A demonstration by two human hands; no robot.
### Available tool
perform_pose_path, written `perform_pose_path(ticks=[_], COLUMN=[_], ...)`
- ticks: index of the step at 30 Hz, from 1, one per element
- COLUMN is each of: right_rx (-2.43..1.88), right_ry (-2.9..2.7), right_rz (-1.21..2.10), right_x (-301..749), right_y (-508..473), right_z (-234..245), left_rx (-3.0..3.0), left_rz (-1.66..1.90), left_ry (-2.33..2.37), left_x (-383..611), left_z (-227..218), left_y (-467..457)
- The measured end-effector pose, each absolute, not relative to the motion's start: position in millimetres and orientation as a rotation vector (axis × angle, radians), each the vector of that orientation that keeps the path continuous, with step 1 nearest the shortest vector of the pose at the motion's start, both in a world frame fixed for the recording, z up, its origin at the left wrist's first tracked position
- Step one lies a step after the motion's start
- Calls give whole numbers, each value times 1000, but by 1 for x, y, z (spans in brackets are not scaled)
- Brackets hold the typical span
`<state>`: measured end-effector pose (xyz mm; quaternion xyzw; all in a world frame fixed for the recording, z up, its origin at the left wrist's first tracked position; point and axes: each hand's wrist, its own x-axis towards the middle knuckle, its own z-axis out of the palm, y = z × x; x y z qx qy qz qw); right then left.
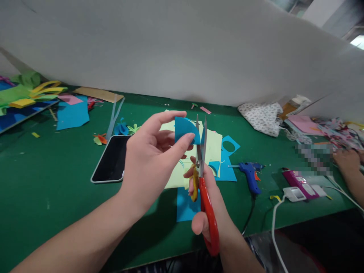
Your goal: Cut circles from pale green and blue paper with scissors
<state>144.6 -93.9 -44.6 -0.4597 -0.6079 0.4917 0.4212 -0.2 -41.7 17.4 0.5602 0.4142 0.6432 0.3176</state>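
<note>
Between the thumb and fingers of my left hand is a folded piece of blue paper, shaped like a quarter circle. My right hand grips scissors with a red handle, their blades pointing up and apart. The blades stand at the right edge of the blue piece. Beneath both hands lie pale yellow-green sheets, partly hidden. Blue paper with a round hole lies to their right, and another blue sheet lies nearer me.
A dark-screened tablet lies left of my hands. To the right are a blue glue gun with a cord and a purple box. Coloured paper strips sit far left. Another person's hand is at the right edge.
</note>
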Motion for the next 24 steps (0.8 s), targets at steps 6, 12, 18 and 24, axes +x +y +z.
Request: perform_pose_path(ticks=[6,12,18,24], right_rx=[-1136,-1130,-1114,-1097], right_ry=[-1498,-1473,-1463,-1522], right_rz=[1247,1210,1216,1205], right_x=[144,141,141,144], right_y=[-94,-96,-94,-93], right_z=[-45,-50,-51,-48], left_rx=[1476,1491,1491,1452], left_rz=[1715,1716,1701,1705], left_ry=[1102,1117,1135,1136], left_x=[0,0,-1,0], left_z=[18,16,16,16], left_y=[-43,-42,-43,-43])
